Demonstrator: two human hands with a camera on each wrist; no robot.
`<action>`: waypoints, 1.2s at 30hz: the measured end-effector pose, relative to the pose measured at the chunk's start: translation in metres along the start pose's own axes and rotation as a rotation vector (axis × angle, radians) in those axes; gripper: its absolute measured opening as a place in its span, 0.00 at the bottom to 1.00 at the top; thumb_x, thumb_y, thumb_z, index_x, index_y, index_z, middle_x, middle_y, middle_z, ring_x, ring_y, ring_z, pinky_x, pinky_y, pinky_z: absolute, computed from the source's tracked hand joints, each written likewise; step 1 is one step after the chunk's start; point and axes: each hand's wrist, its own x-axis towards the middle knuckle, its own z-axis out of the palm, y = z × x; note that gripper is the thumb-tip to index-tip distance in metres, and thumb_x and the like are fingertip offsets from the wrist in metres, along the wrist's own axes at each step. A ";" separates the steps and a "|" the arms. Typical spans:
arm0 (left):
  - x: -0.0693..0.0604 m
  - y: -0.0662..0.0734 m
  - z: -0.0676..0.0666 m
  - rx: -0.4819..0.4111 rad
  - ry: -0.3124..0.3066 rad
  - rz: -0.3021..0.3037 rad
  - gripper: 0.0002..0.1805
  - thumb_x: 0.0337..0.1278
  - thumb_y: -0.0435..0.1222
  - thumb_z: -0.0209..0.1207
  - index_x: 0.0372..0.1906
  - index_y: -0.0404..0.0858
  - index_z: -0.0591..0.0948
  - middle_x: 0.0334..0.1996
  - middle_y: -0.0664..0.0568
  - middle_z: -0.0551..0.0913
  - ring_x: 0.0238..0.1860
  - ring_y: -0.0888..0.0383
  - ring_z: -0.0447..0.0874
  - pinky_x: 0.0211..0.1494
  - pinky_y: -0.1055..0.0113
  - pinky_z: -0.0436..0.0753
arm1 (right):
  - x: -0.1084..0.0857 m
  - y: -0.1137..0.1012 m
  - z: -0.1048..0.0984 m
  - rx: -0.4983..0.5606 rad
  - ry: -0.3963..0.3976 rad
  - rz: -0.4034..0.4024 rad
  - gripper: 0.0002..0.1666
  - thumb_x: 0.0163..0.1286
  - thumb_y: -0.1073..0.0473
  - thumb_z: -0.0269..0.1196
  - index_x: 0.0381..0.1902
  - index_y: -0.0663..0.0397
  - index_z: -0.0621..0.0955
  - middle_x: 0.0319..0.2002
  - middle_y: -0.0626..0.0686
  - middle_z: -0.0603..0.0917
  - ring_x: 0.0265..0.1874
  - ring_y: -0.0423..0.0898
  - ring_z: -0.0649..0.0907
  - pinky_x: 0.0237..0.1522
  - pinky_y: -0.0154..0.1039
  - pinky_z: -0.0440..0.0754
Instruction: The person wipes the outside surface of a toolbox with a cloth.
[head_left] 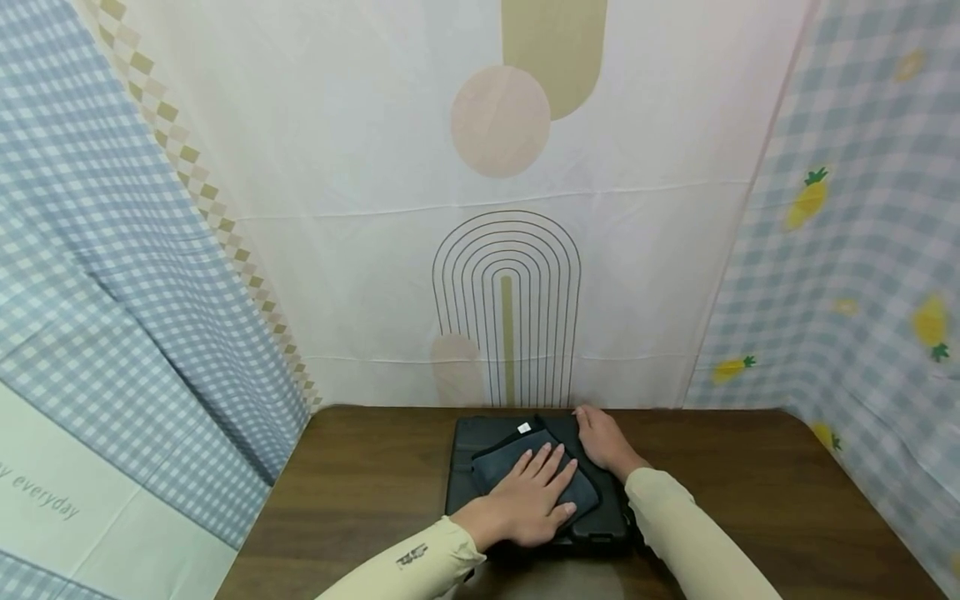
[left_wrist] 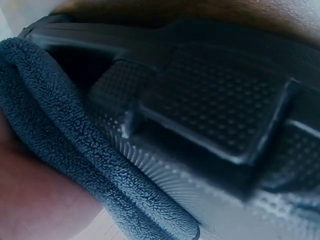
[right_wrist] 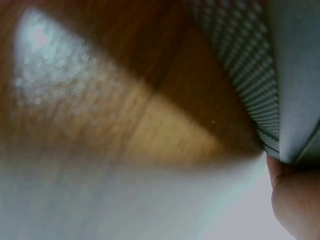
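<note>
A black plastic case (head_left: 480, 431) with textured sides lies flat on the table. On its top is a folded dark blue-grey cloth (head_left: 491, 465) with a small white tag. My left hand (head_left: 528, 500) rests flat on this cloth, fingers spread and straight. In the left wrist view the fluffy cloth (left_wrist: 90, 145) meets the edge of the case beside a dotted latch-like part (left_wrist: 215, 95). My right hand (head_left: 602, 440) grips the case's far right corner. The right wrist view shows the case's dotted side (right_wrist: 250, 75) and a finger at its edge; the other fingers are hidden there.
The brown wooden table (head_left: 360, 475) reaches back to a white patterned curtain (head_left: 360, 292). Checked blue cloths hang at the left (head_left: 172, 250) and at the right (head_left: 847, 275), close to the table's side edges.
</note>
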 end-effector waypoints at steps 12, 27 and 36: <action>0.001 0.001 -0.005 0.027 0.009 -0.013 0.37 0.85 0.62 0.34 0.89 0.56 0.47 0.90 0.55 0.40 0.91 0.55 0.35 0.92 0.51 0.46 | -0.001 0.001 0.000 -0.005 -0.008 -0.003 0.24 0.91 0.53 0.42 0.53 0.61 0.83 0.54 0.63 0.87 0.55 0.62 0.86 0.60 0.62 0.82; 0.030 -0.016 -0.021 0.012 -0.021 -0.133 0.38 0.84 0.63 0.36 0.89 0.59 0.47 0.90 0.57 0.39 0.91 0.57 0.35 0.92 0.53 0.45 | 0.002 0.002 0.002 0.019 -0.025 0.023 0.26 0.91 0.53 0.41 0.60 0.62 0.82 0.60 0.66 0.85 0.61 0.65 0.84 0.65 0.64 0.80; 0.059 -0.042 -0.030 -0.037 -0.007 -0.215 0.37 0.86 0.60 0.36 0.89 0.58 0.45 0.91 0.56 0.39 0.91 0.55 0.34 0.93 0.53 0.40 | 0.002 0.003 -0.001 0.030 -0.024 0.005 0.24 0.91 0.53 0.42 0.55 0.59 0.82 0.56 0.63 0.86 0.58 0.63 0.85 0.61 0.62 0.81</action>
